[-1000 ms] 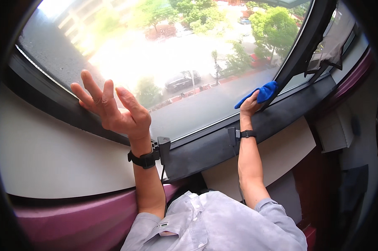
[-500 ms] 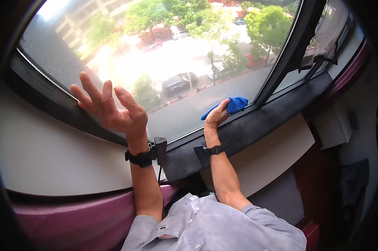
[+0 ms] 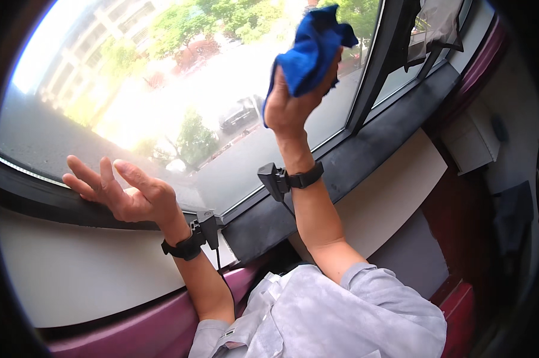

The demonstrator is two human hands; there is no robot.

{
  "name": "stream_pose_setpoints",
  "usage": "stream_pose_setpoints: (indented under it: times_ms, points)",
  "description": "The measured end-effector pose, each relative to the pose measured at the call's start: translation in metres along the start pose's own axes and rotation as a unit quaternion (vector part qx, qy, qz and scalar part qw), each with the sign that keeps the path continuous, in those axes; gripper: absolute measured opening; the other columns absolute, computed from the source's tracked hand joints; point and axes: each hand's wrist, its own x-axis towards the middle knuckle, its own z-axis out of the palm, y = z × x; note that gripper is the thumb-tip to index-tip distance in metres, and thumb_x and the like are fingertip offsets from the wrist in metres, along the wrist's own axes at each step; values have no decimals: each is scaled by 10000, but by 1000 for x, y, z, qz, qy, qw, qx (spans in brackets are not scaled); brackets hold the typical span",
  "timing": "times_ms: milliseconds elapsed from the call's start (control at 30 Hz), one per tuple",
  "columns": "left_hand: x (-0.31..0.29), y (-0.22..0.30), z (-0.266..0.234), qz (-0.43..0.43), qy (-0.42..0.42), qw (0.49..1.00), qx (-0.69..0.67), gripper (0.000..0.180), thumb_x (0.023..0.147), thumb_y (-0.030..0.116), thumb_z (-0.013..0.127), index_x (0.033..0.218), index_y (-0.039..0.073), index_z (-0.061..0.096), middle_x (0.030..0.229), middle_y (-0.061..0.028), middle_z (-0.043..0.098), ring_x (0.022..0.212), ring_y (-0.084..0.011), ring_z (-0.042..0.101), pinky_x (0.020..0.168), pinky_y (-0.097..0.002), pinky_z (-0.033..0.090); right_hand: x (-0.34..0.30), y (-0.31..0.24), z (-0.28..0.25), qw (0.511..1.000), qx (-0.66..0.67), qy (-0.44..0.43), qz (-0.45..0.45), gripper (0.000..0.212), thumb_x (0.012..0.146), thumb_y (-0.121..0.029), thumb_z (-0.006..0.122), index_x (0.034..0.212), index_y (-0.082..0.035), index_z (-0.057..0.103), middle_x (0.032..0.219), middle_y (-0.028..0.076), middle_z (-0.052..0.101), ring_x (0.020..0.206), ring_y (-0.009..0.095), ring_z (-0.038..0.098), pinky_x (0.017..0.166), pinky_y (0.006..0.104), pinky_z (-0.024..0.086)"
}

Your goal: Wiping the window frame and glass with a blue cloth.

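A crumpled blue cloth (image 3: 315, 51) is in my right hand (image 3: 291, 110), which is raised in front of the large window pane (image 3: 233, 179). The thumb and fingers wrap round the cloth, and its loose folds stand up above them. Whether the cloth touches the glass I cannot tell. Lower and to the left, my left hand (image 3: 126, 194) holds nothing; its fingers are spread, close to the dark window frame (image 3: 31, 194). Each wrist wears a black strap with a small black device on it.
A dark sill (image 3: 335, 182) runs below the glass toward the far right. Beyond the dark upright bar (image 3: 377, 77), translucent sheeting (image 3: 439, 24) hangs by the side window. Pinkish-purple fabric (image 3: 138, 325) lies at the lower left, below a white panel (image 3: 90, 262). Thin cables hang from the wrist devices.
My right hand has lifted the blue cloth from near the sill to high before the glass. My left hand sits lower and further left in view, fingers still spread. The whole view has shifted.
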Motion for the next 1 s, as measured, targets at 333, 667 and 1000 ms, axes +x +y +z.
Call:
stream_pose_setpoints:
  times_ms: [333,667,1000]
  points:
    - [0,8,-2,-18,-12,998,53,184,955,127,518,1028,-6,623,1534,-218,436,1497,-444,238,1198,-600,138,-118,97,-86,851,-150,65,498,485,1069,-372,434,1162,72,605,1174,267,651,1017,384,615,903,412,469]
    - [-1,8,-20,-61,-51,993,-87,228,916,41,526,1129,-11,588,1498,-273,454,1505,-438,223,1205,-589,134,-111,-47,-33,920,-2,-316,-233,402,965,-393,529,1233,-148,702,1479,86,525,1470,436,291,1198,620,80]
    - [-56,38,-81,-158,-187,958,-150,222,894,-64,537,1097,9,594,1291,-202,649,1219,-379,600,1016,-468,480,-129,122,-136,454,50,-632,-626,412,853,-199,574,1241,-134,696,1496,-47,490,1544,225,158,1279,429,93]
